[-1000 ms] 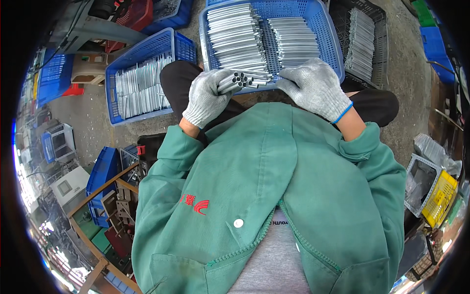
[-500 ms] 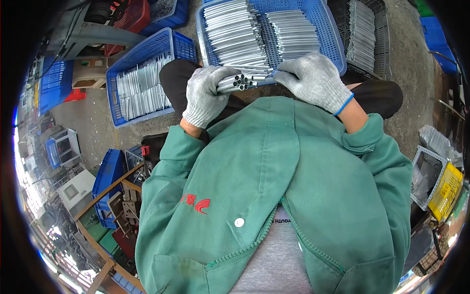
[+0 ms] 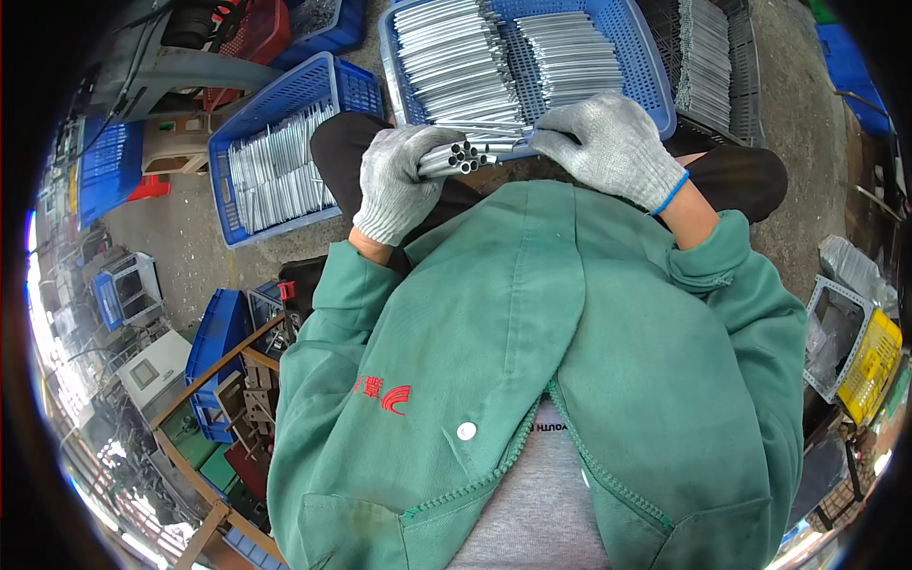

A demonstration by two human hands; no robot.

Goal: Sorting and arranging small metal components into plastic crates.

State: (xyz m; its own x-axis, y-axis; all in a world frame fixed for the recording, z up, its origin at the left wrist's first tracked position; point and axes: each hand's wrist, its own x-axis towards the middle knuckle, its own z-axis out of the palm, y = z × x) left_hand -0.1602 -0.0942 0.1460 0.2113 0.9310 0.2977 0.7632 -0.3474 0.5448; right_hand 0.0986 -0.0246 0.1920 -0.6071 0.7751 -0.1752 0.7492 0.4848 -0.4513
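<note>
My left hand (image 3: 397, 180), in a grey knitted glove, is closed round a bundle of thin metal tubes (image 3: 439, 163). Several round, hollow ends of the bundle point toward the right. Other tubes lie across the top of the bundle and reach to my right hand (image 3: 608, 154), gloved alike with a blue cuff edge. Its thumb and fingers pinch at the end of a tube; the exact contact is partly hidden by the glove. Just beyond both hands stands a blue plastic basket (image 3: 661, 90) with two stacks of similar tubes (image 3: 456, 59).
Left of my knee is another blue basket (image 3: 223, 180) with shorter-looking metal rods. A dark crate (image 3: 746, 114) of tubes stands at the right. A wooden-framed bench (image 3: 204, 380) is at the lower left; a yellow basket (image 3: 869, 366) lies at the right.
My right hand has shifted very slightly upward and left, its fingers still at the tube ends. The left hand keeps its hold on the bundle, almost unmoved.
</note>
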